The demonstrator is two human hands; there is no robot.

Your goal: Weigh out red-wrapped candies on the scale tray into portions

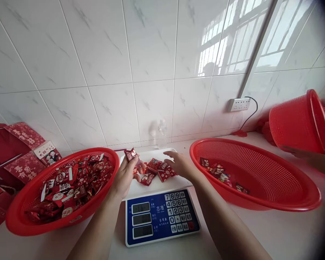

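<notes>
My left hand (127, 174) pinches a red candy packet (130, 154) above the white weighing pan (151, 186) of a blue-faced electronic scale (161, 216). My right hand (180, 164) reaches over the pan with fingers spread, resting on a small pile of red candy packets (158, 171). A red mesh basket (21, 213) full of red wrapped candies sits at my left. A second, larger red mesh basket (273, 180) at my right holds a few packets (222, 176).
Red envelopes and gift boxes (21, 155) lie at the far left. At the right edge another person's hand (314, 155) touches a tilted red basket (298, 122). A wall socket with a black cord (239, 104) is on the tiled wall.
</notes>
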